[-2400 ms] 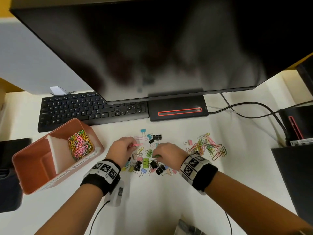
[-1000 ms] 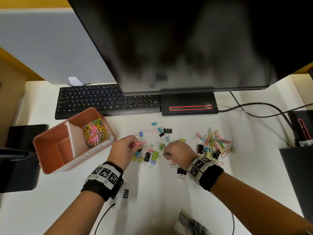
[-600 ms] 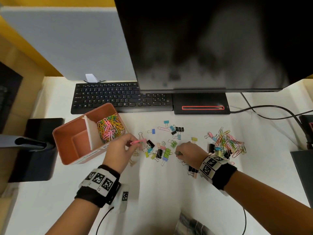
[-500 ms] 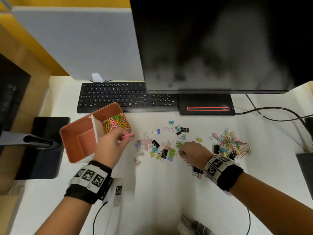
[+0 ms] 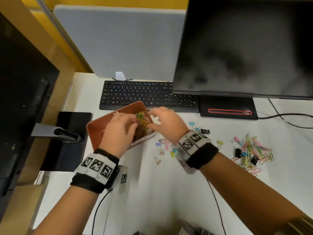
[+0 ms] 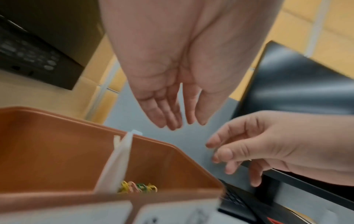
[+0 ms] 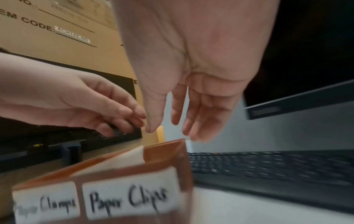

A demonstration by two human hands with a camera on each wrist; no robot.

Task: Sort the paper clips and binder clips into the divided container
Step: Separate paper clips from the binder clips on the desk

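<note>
The orange divided container [image 5: 92, 126] stands left of the loose clips, with a white divider [image 6: 116, 163]. Its front labels read "Paper Clamps" [image 7: 46, 203] and "Paper Clips" [image 7: 130, 198]. Coloured paper clips [image 5: 141, 119] fill its right compartment. My left hand [image 5: 132, 128] hovers over that compartment with straight fingers [image 6: 172, 118], holding nothing. My right hand [image 5: 152, 119] hangs beside it over the container's right end, fingers relaxed [image 7: 191, 128] and no clip visible. Small binder clips [image 5: 162, 146] lie scattered on the desk. A mixed heap of paper clips and binder clips [image 5: 252, 150] lies further right.
A black keyboard [image 5: 144, 95] lies right behind the container. The monitor [image 5: 245, 48] and its base [image 5: 228, 107] stand at the back right, with cables [image 5: 288, 116] trailing right. A black stand [image 5: 67, 136] and a cardboard box [image 7: 67, 30] are on the left.
Both hands have moved left from the scattered clips to above the container. The pink paper clip pinched in my left hand is no longer seen there, and its fingers have straightened.
</note>
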